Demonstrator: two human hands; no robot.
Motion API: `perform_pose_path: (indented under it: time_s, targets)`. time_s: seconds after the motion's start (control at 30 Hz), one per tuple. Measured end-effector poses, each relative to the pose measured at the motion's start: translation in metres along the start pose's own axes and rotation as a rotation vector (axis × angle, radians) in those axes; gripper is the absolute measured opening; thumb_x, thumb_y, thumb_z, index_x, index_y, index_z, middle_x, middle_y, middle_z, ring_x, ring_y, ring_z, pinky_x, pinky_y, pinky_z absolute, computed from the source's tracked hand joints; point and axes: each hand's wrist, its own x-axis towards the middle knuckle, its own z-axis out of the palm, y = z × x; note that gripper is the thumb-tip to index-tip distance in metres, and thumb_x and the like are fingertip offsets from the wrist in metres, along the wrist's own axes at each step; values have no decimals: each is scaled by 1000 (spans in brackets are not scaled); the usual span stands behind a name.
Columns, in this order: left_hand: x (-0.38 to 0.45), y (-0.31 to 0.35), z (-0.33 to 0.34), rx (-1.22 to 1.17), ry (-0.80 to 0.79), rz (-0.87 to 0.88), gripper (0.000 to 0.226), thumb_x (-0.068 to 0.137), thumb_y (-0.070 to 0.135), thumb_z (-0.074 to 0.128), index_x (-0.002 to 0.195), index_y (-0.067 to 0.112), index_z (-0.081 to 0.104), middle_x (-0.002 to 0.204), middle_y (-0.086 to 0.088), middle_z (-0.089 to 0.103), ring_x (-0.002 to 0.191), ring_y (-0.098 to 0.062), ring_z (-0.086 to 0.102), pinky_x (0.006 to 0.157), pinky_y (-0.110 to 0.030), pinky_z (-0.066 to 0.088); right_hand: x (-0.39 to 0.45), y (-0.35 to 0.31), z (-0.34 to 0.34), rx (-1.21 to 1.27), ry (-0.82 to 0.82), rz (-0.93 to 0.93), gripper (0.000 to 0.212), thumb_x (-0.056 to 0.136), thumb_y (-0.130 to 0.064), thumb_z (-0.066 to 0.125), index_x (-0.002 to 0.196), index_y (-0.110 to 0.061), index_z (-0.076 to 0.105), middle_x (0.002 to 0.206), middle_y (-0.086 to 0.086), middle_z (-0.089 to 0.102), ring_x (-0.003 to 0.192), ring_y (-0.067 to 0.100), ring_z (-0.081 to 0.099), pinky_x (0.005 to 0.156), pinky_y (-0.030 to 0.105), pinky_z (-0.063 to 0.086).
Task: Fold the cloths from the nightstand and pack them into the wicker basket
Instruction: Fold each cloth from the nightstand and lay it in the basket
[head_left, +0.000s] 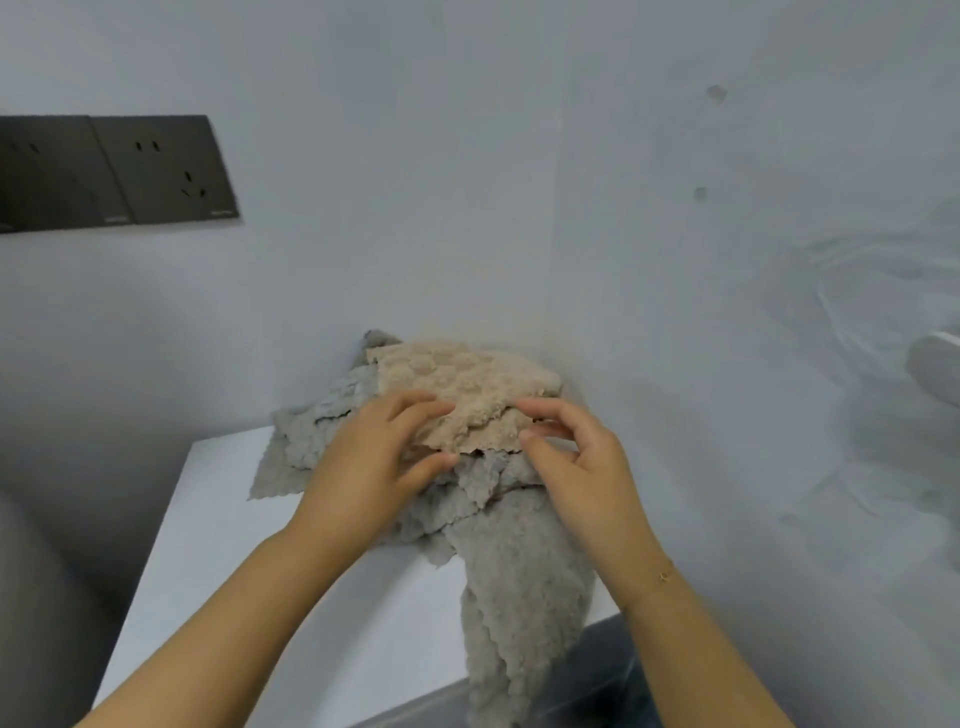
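Beige cloth (462, 395) sits on top of the grey cloth pile (498, 519) at the nightstand's (218, 519) back corner.
Your left hand (363, 467) and right hand (576, 467) both pinch its near edge, fingers curled on the fabric. Risk: lifting drags the grey cloths along, and the one already hanging over the front edge slides off. Basket not in view.

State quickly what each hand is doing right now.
Left hand: pinching the beige cloth at its near edge.
Right hand: pinching the same cloth's near edge.
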Motion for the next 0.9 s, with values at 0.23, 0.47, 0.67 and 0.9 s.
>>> perform_pose_path:
  time_s: [0.23, 0.47, 0.67, 0.9]
  targets:
    - [15, 12, -3, -233, 132, -100, 25, 86, 35, 69, 71, 15, 67, 63, 6, 57, 64, -11, 53, 60, -26, 40, 13, 7, 5, -269, -39, -208, 39, 87, -34, 68, 124, -34, 56, 127, -21, 48, 120, -5, 43, 100, 19, 41]
    - [21, 26, -24, -520, 121, -191, 61, 83, 51, 70, 82, -9, 62, 64, -23, 53, 61, -16, 43, 58, -29, 36, 14, 17, 14, -405, 68, -250, 62, 88, -41, 68, 142, -25, 43, 146, -8, 38, 136, 10, 34, 110, 29, 36]
    - [15, 48, -54, -598, 138, -206, 26, 82, 40, 69, 68, 19, 72, 59, -2, 58, 57, -10, 50, 55, -23, 42, 6, 10, 24, -213, 261, -411, 25, 91, -5, 62, 112, -18, 67, 111, -12, 62, 107, 4, 57, 89, 27, 51]
    - [9, 35, -114, -441, 80, -187, 28, 70, 50, 68, 74, 22, 72, 74, -17, 65, 64, -18, 56, 61, -31, 44, 10, -55, -17, 113, 176, -311, 33, 88, 7, 58, 94, -22, 74, 90, -10, 74, 90, 1, 66, 79, 14, 50]
